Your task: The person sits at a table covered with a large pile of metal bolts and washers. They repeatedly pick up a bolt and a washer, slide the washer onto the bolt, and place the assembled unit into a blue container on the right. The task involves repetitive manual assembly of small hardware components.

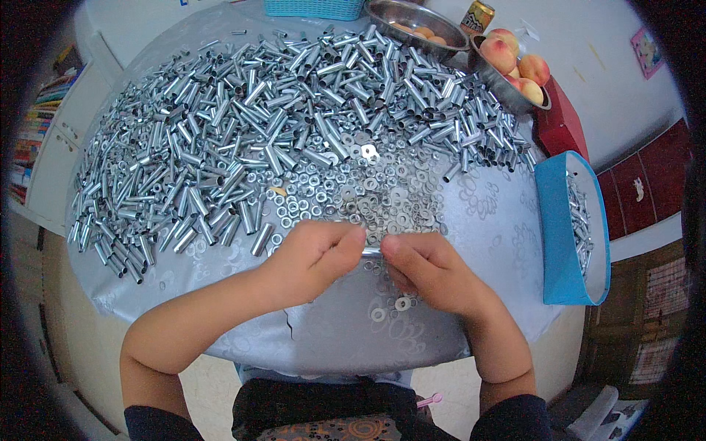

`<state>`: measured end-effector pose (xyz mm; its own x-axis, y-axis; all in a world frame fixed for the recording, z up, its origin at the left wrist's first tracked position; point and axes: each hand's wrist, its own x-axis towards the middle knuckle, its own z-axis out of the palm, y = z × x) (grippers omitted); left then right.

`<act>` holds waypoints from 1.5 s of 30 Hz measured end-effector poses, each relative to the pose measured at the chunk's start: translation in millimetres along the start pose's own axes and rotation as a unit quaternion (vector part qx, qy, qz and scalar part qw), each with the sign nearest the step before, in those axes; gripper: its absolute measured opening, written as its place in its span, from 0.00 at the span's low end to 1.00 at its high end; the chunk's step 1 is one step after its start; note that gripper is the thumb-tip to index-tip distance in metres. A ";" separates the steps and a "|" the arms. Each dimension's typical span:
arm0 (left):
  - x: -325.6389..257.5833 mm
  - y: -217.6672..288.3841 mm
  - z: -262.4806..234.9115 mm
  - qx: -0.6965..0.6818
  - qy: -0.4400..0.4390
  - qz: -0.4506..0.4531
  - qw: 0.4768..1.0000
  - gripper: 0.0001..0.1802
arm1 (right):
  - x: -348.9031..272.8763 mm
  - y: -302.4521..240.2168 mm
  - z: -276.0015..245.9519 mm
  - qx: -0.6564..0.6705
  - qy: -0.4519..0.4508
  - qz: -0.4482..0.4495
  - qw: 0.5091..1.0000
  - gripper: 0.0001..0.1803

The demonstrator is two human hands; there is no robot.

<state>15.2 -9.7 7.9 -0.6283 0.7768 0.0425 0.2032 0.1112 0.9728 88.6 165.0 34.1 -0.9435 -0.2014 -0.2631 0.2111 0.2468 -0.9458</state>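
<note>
My left hand (312, 257) and my right hand (434, 268) are close together over the near middle of the table. Both are closed, thumbs on top, on a short shiny metal tube (371, 251); only a bit of it shows between the fingers, and its ends are hidden. Just beyond the hands lie loose silver nuts (305, 178) and a spread of flat washers (412, 198). A large heap of metal sleeves (257, 92) covers the far and left parts of the table. A few stray washers (402, 303) are beside my right hand.
At the right edge stands a blue bin (573, 287) with slim metal bolts (581, 228) inside. Behind it are a red box (559, 121), a bowl of peaches (515, 95), another metal bowl (382, 11), a can (478, 16) and a turquoise basket (315, 7). Patterned cloth (493, 257) covers the round table.
</note>
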 end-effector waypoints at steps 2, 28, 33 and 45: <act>1.6 -8.1 -4.2 0.174 0.019 0.158 0.972 0.16 | -0.1 -0.8 1.6 0.135 -0.037 0.081 0.987 0.22; 1.8 -9.3 -0.3 0.154 0.058 0.161 0.973 0.12 | -3.9 27.2 -113.3 0.744 0.118 -0.149 0.641 0.13; 2.9 -8.8 -5.6 0.200 0.078 0.170 0.962 0.10 | 8.0 22.4 -87.8 0.693 0.082 -0.093 0.710 0.12; 18.7 -5.1 -33.7 0.333 0.225 0.183 0.897 0.08 | 11.7 19.3 -79.1 0.614 0.160 -0.073 0.770 0.11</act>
<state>-22.8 -16.7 11.4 -0.6368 0.5254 0.5643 0.7675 0.3617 0.5293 61.4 242.4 27.8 -0.9529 0.1507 -0.2632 -0.0062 -0.8774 -0.4798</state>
